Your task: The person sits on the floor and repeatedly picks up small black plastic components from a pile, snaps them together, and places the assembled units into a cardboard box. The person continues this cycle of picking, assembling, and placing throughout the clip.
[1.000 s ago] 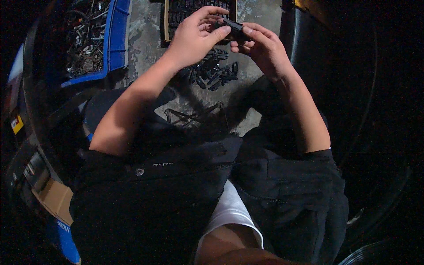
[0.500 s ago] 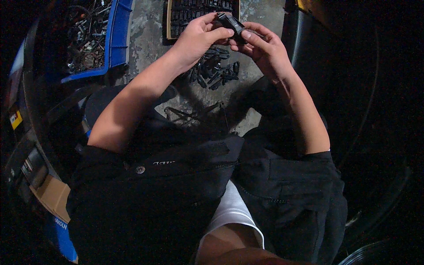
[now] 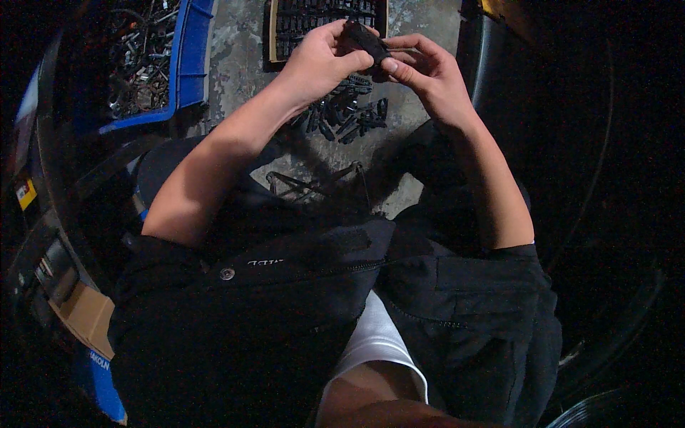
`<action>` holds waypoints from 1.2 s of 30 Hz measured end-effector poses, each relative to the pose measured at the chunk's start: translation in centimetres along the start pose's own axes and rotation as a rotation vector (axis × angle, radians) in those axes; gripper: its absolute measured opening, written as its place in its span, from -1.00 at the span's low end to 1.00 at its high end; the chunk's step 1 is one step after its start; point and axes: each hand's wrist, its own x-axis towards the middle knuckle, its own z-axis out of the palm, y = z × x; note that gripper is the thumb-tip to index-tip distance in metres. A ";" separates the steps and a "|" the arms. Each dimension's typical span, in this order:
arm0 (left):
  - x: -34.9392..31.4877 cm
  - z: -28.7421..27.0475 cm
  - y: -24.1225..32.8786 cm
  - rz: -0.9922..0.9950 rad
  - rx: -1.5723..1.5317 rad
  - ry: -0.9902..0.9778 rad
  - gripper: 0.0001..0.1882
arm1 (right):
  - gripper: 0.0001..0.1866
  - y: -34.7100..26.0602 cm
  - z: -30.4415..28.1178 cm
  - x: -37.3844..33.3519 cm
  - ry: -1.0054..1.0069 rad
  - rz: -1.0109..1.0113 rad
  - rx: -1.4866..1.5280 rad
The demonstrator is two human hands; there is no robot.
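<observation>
Both hands meet over the floor at the top of the view around a small, oblong black part whose exact kind I cannot make out. My left hand grips it from the left, thumb on the near side. From the right, my right hand pinches its lower end between thumb and fingers. Just below the hands, several loose black parts lie in a pile on the concrete floor. Behind them stands a cardboard box filled with rows of similar black parts, partly covered by my left hand.
At the upper left is a blue plastic bin holding a jumble of metal pieces. A dark, smooth-edged object stands to the right. Low at the left edge sits an open brown carton. Thin dark metal bars cross near my legs.
The black part has been turned in my fingers, and a darker, plainer face now shows. My right thumb and fingers have shifted slightly left and down along it.
</observation>
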 end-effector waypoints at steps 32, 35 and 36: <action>-0.6 1.9 2.3 0.015 -0.053 0.198 -0.43 | -0.71 1.8 0.3 -0.1 0.185 0.012 0.320; -0.2 1.6 2.2 0.015 -0.015 0.170 -0.42 | -0.70 2.0 0.5 -0.3 0.208 0.032 0.329; -0.3 1.5 2.3 0.049 0.053 0.176 -0.42 | -0.70 2.2 0.6 -0.3 0.214 0.043 0.331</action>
